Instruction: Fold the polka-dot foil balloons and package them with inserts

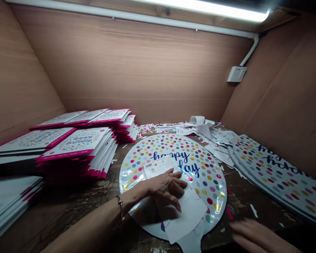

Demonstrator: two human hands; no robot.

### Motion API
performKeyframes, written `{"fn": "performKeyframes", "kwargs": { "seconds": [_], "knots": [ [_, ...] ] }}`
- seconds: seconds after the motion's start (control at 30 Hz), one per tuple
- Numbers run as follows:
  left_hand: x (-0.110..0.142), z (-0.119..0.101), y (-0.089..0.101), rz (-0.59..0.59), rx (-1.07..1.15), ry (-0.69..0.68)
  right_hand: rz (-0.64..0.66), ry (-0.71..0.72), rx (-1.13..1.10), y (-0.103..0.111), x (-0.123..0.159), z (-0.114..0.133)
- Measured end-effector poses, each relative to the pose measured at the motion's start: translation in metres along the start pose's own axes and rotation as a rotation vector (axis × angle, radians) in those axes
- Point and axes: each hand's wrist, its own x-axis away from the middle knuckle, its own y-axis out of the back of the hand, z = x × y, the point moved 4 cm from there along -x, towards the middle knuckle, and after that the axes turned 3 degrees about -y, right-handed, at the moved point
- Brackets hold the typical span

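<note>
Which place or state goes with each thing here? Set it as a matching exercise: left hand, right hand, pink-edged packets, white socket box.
Things:
1. Left hand
2. Right hand
3. Pink-edged packets
4. White socket box

Places or states:
A. Stacked, left side of the picture
B. At the lower end of the white pipe
C. Fingers spread over the white card that lies on the round dotted sheet
D. Motion-blurred, near the bottom edge of the picture

Right pairs: 1-C; 2-D; 3-A; 4-B
</note>
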Motion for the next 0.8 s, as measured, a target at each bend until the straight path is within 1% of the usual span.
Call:
{"fn": "performKeyframes", "kwargs": {
  "seconds": [0.07,0.13,0.2,0.23,0.27,0.33,0.4,0.43,0.47,0.53,0.63,0.67,0.73,0.8],
  "knots": [
    [0.011,-0.016,-0.006,-0.100,-0.121,0.012,0.088,0.080,0.024,-0.013,-0.015,0.018],
    [0.031,-0.035,-0.020,-0.246,-0.257,0.042,0.159,0.136,0.050,-0.029,-0.033,0.032],
    [0.053,-0.051,-0.043,-0.374,-0.404,0.067,0.187,0.180,0.050,-0.042,-0.047,0.041],
    [0.062,-0.057,-0.057,-0.415,-0.484,0.074,0.194,0.207,0.044,-0.046,-0.050,0.045],
    [0.070,-0.060,-0.071,-0.456,-0.564,0.075,0.189,0.228,0.032,-0.049,-0.052,0.048],
    [0.082,-0.062,-0.096,-0.568,-0.702,0.055,0.127,0.244,-0.017,-0.049,-0.053,0.052],
    [0.088,-0.059,-0.113,-0.672,-0.763,0.023,0.060,0.221,-0.078,-0.045,-0.053,0.054],
    [0.088,-0.057,-0.118,-0.695,-0.764,0.010,0.039,0.210,-0.098,-0.043,-0.054,0.055],
    [0.088,-0.055,-0.120,-0.701,-0.752,0.002,0.027,0.210,-0.105,-0.040,-0.054,0.056],
    [0.086,-0.053,-0.119,-0.679,-0.720,0.003,0.011,0.251,-0.067,-0.036,-0.054,0.059],
    [0.085,-0.061,-0.107,-0.702,-0.695,-0.001,-0.032,0.322,0.051,-0.035,-0.050,0.064],
    [0.085,-0.065,-0.102,-0.698,-0.678,0.009,-0.050,0.327,0.077,-0.037,-0.049,0.066],
    [0.084,-0.073,-0.091,-0.685,-0.619,0.047,-0.116,0.296,0.057,-0.042,-0.045,0.066],
    [0.083,-0.079,-0.081,-0.676,-0.525,0.114,-0.164,0.221,-0.037,-0.050,-0.045,0.065]
  ]
}}
